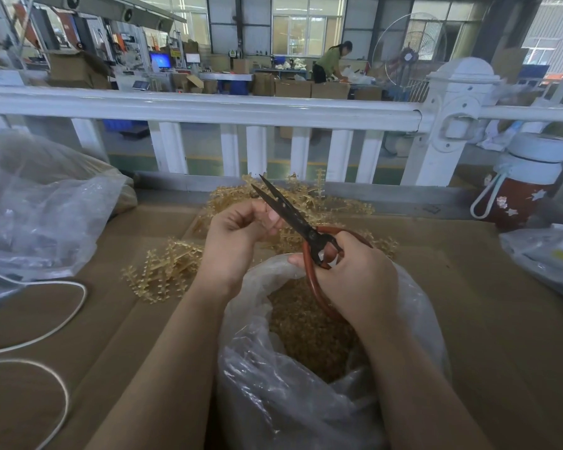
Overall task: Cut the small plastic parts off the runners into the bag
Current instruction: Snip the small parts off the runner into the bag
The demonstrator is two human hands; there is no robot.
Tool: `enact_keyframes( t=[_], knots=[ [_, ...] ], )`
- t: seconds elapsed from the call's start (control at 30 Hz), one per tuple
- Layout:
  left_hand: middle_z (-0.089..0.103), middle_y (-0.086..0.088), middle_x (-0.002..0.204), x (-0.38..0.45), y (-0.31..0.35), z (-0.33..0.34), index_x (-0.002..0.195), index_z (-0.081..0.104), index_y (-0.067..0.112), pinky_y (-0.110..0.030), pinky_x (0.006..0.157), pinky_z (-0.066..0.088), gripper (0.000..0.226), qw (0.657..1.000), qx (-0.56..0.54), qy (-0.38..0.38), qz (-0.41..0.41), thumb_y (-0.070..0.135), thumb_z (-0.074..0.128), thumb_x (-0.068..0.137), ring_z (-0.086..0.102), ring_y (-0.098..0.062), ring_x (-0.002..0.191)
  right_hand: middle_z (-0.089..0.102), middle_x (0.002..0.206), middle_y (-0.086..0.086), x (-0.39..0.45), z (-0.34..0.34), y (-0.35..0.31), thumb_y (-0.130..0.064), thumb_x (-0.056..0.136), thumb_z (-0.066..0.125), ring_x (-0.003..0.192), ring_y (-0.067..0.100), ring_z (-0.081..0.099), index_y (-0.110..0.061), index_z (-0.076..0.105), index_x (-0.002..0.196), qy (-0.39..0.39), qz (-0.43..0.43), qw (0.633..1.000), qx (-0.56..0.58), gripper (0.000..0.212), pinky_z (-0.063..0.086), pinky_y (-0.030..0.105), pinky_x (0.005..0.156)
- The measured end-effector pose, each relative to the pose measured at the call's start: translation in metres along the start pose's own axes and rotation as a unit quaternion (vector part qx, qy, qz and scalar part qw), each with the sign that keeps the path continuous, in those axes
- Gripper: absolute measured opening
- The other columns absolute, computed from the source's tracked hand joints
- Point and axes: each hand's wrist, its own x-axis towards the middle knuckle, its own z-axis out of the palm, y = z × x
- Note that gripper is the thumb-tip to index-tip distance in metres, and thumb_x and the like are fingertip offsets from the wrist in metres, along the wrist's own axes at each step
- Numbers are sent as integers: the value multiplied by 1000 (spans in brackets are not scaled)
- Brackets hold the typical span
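My right hand (351, 274) grips the red handles of black-bladed scissors (281, 206), whose blades stand slightly apart and point up and away. My left hand (238, 235) is curled just left of the blades, fingers pinched together; what it pinches is hidden, perhaps a thin runner. Both hands hover over an open clear plastic bag (273, 394) that holds a heap of small amber parts (309, 329). Amber runners lie in a pile (306, 203) behind the hands and in a second pile (163, 271) to the left on the cardboard.
Cardboard (485, 336) covers the table. A large clear bag (36, 209) sits at the left, a white cord (46, 332) loops at the near left. A red bottle with a white lid (527, 186) and another plastic bag (543, 254) are at the right. A white railing (208, 108) runs behind.
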Motion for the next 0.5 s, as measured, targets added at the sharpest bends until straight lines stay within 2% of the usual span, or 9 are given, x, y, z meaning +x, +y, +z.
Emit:
enact_keyframes(
  t=[0.17,0.3,0.5],
  knots=[
    [64,-5,81,0,-1,-1,81,67,11,-22,72,52,21,1000,27,-8,11,-4,59,93,59,-16,79,64,78,-20,0,-1,0,-98,61,30,68,4,57,-29,63,89,-12,2,1000,-13,82,48,23,58],
    [59,-14,85,0,-2,-1,86,67,10,-32,78,51,18,997,68,-18,21,-3,57,93,57,-23,84,62,82,-20,1,-2,-1,-97,62,32,72,3,58,-28,59,90,-20,4,1000,-7,79,49,24,61],
    [60,-33,94,1,-4,-1,93,67,2,-35,79,52,12,995,94,-7,13,-5,58,93,58,-27,84,56,78,-25,1,-4,-1,-97,61,32,67,-1,52,-31,56,85,-22,3,1000,-11,74,40,16,57]
  ],
)
